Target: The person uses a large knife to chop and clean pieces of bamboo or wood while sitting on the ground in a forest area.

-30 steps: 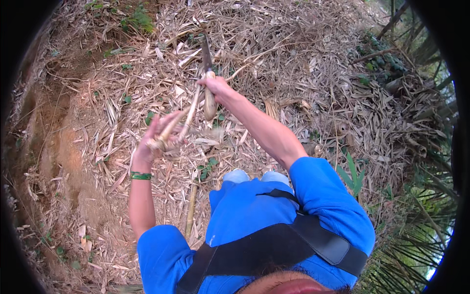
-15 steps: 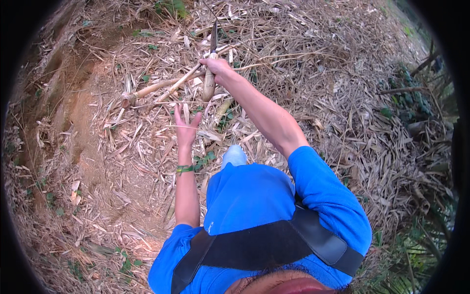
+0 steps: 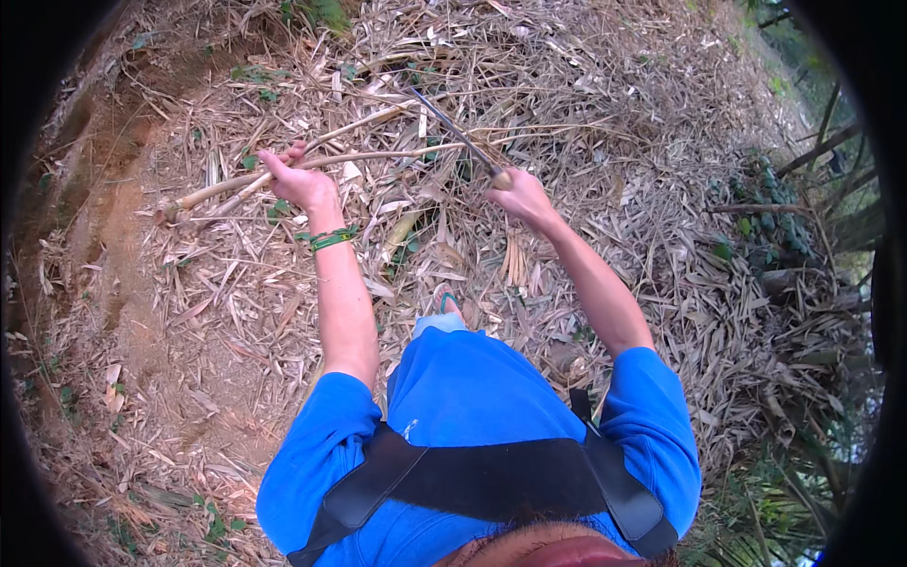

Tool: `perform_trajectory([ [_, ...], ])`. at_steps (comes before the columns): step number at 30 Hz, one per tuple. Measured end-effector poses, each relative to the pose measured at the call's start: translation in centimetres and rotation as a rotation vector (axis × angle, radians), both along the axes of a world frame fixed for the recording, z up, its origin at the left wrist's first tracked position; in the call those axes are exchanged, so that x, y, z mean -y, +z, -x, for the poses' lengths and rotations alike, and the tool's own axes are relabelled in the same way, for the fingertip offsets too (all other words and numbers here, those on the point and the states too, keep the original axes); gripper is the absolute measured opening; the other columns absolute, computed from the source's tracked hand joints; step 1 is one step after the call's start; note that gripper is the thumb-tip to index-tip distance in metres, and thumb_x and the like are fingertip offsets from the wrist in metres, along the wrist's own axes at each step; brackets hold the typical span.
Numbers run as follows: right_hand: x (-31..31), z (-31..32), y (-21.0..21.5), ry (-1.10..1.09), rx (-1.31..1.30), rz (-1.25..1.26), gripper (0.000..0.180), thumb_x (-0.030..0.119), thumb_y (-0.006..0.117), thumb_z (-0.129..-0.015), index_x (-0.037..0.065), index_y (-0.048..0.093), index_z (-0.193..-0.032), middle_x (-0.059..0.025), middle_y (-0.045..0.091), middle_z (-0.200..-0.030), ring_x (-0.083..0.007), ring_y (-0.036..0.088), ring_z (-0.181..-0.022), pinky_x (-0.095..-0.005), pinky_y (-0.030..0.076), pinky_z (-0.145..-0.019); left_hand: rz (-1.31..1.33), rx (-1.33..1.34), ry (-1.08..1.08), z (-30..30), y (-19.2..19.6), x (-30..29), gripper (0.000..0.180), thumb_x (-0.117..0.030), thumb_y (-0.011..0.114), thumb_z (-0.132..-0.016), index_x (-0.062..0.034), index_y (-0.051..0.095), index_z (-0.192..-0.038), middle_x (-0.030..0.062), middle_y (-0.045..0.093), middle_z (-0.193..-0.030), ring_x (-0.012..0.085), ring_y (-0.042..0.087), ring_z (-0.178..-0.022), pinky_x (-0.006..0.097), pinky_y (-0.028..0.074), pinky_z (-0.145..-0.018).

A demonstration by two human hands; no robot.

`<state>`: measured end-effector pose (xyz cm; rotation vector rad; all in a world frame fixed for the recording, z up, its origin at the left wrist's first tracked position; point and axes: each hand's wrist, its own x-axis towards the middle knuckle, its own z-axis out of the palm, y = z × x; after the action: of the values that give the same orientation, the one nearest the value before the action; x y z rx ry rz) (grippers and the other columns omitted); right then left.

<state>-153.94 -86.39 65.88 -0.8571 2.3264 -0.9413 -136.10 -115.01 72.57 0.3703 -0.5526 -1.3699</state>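
Observation:
In my left hand [image 3: 307,186], a thin pale stick [image 3: 364,122], which looks like a bamboo branch, lies between thumb and fingers, slanting up to the right. A second, longer stick [image 3: 387,155] crosses behind that hand, its thick end lower left and its thin end trailing right. My right hand [image 3: 524,200] is closed round the pale handle of a machete [image 3: 453,129]. Its dark narrow blade points up and left, and its tip is close to the upper end of the held stick. Most of the handle is hidden in my fist.
Dry leaves and husks [image 3: 605,217] cover the ground. A bare earth bank [image 3: 123,217] rises at the left. Green plants [image 3: 770,217] and fallen stems [image 3: 756,208] lie at the right. My foot in a sandal [image 3: 448,300] stands just ahead of me.
The thin stick has passed from my right hand to my left, which was open before. My right hand has moved right and down with the machete, whose blade now tilts left.

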Motion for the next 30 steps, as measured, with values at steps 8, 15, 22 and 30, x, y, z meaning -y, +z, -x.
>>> perform_trajectory([
  [8,11.5,6.1,-1.3,0.324,-0.279,-0.302,0.027,0.017,0.059,-0.078,0.000,0.065,-0.098,-0.0203,0.067,-0.074,-0.0351,0.068,-0.067,-0.0461,0.057,-0.066,0.075,0.076,0.107,3.7,-0.1,5.5,0.050,-0.026,0.053,-0.100,-0.0159,0.033,-0.055,-0.0028,0.029,-0.048,0.0108,0.033,-0.045,0.035,0.048,-0.058],
  [15,16.0,24.1,-3.3,0.419,-0.415,-0.745,0.033,0.016,0.055,-0.083,0.002,0.066,-0.111,-0.0195,0.071,-0.092,-0.0291,0.070,-0.076,-0.0427,0.057,-0.066,0.022,0.107,0.062,5.2,-1.4,6.4,0.041,-0.018,0.046,-0.099,-0.0154,0.032,-0.060,-0.0048,0.029,-0.049,0.0095,0.031,-0.042,0.033,0.047,-0.050],
  [22,18.3,23.6,-5.4,0.259,-0.313,-0.638,0.025,0.018,0.052,-0.092,-0.001,0.066,-0.101,-0.0099,0.061,-0.074,-0.0178,0.057,-0.053,-0.0325,0.050,-0.046,0.123,0.066,0.027,10.2,-0.3,9.1,0.035,-0.011,0.043,-0.094,-0.0136,0.031,-0.061,-0.0028,0.025,-0.049,0.0099,0.026,-0.042,0.034,0.047,-0.054],
  [30,16.6,23.8,-5.8,0.530,-0.545,-0.591,0.022,0.011,0.051,-0.091,0.004,0.066,-0.106,-0.0109,0.064,-0.074,-0.0204,0.061,-0.058,-0.0367,0.055,-0.051,0.032,0.057,0.024,10.2,0.5,3.7,0.039,-0.015,0.042,-0.094,-0.0160,0.029,-0.056,-0.0022,0.021,-0.046,0.0116,0.026,-0.042,0.036,0.043,-0.055],
])
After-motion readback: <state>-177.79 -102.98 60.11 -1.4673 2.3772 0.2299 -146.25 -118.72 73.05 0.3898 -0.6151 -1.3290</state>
